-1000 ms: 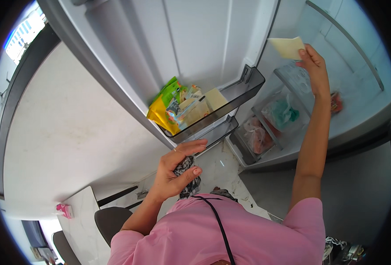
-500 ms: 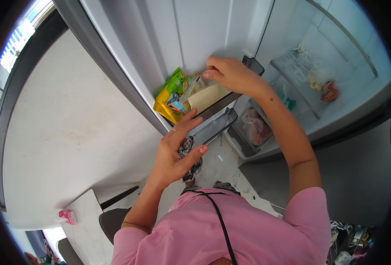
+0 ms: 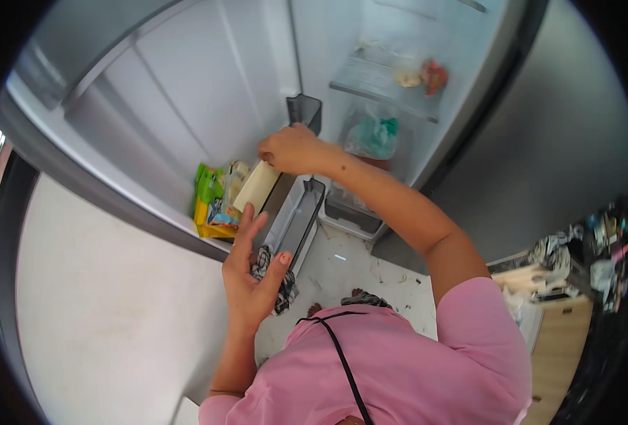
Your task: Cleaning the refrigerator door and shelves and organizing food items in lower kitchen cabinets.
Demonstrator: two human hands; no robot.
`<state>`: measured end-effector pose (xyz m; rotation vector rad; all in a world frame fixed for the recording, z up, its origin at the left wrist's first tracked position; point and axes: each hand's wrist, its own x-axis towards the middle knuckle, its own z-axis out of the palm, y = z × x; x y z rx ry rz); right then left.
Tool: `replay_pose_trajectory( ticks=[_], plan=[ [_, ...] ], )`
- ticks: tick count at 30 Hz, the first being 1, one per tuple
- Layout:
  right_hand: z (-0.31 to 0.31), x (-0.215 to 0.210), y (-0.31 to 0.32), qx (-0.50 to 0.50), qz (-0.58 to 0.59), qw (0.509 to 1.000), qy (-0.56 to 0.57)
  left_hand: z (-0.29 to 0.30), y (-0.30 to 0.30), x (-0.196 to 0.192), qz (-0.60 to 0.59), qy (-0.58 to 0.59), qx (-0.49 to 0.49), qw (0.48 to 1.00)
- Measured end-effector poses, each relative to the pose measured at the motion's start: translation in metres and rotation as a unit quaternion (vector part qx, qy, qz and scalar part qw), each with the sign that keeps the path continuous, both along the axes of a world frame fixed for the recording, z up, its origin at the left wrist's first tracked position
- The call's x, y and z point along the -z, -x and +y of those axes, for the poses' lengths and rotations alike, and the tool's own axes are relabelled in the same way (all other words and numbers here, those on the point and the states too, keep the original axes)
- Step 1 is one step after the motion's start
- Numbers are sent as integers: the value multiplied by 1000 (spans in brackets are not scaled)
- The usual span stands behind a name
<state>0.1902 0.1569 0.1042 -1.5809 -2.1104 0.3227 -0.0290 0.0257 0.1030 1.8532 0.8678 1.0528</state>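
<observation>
My right hand (image 3: 289,150) reaches over the fridge door bin, its fingers closed at the upper end of a cream, flat-sided box (image 3: 256,188); the fingertips are partly hidden. At the bin's near end is my left hand (image 3: 249,280), index finger and thumb apart. Its lower fingers are curled round a crumpled black-and-white checked cloth (image 3: 280,289), which hangs below the palm. Beside the cream box stand a green-and-yellow packet (image 3: 206,195) and a clear bag of pale food (image 3: 234,180).
The open fridge door (image 3: 158,92) is on my left. A lower door bin (image 3: 296,223) sits beneath. Inside, a glass shelf (image 3: 378,85) carries bagged food, with a teal-tied bag (image 3: 378,134) below. A wooden cabinet (image 3: 562,336) and clutter stand at right.
My view has turned to the right. My right hand has shifted from the packets to the end of the cream box. My left hand stays near the bin with the cloth.
</observation>
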Motion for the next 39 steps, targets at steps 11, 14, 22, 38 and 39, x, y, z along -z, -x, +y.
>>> replay_pose_trajectory(
  ticks=[11, 14, 22, 38, 39],
  plan=[
    [-234, 169, -36, 256, 436, 854, 124, 6, 17, 54, 105, 46, 262, 958],
    [-342, 246, -28, 358, -18, 893, 271, 8, 30, 93, 141, 162, 227, 950],
    [-509, 285, 17, 553, 243, 754, 257, -5, -24, 185, 256, 149, 299, 907],
    [-900, 213, 338, 999, 23, 13, -18, -227, -181, 222, 306, 179, 620, 700],
    [-912, 245, 379, 996, -29, -58, 58, -238, -188, 222, 305, 163, 641, 685]
  ],
)
